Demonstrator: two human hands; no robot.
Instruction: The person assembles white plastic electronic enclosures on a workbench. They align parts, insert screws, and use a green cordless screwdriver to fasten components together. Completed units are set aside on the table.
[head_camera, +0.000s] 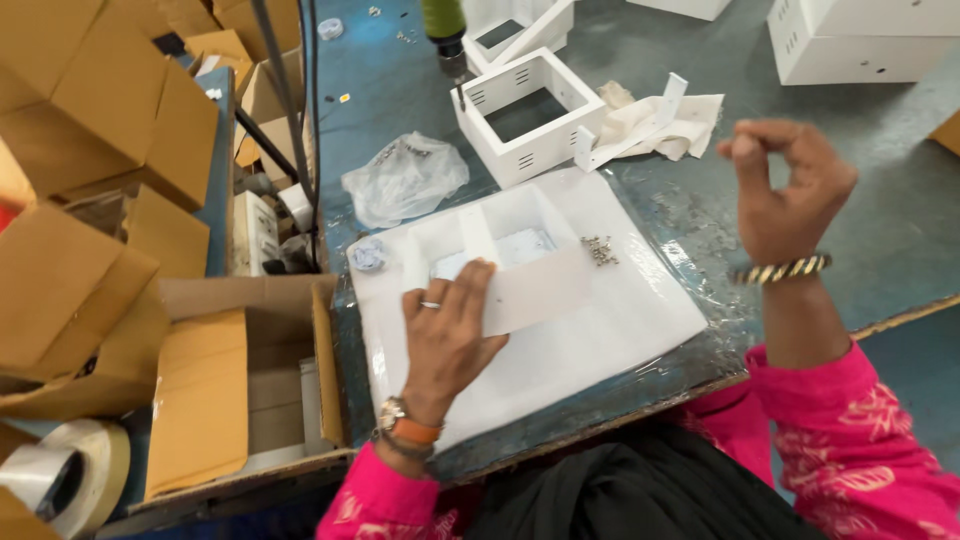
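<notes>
My left hand (447, 333) rests palm down on a flat white metal panel (600, 320) with a square cut-out, its fingers pressing on a small white plate (535, 290) laid across the opening. My right hand (785, 185) is raised above the table to the right, thumb and fingertips pinched together; whether a small part sits between them cannot be told. A little heap of small screws (600, 250) lies on the panel between the two hands.
A white vented metal box frame (527, 112) stands behind the panel, with a powered screwdriver (447, 35) hanging over it. A crumpled clear plastic bag (405, 178), a cloth (660, 125), cardboard boxes (110, 120) at left, an open carton (250, 380) and a tape roll (70, 470).
</notes>
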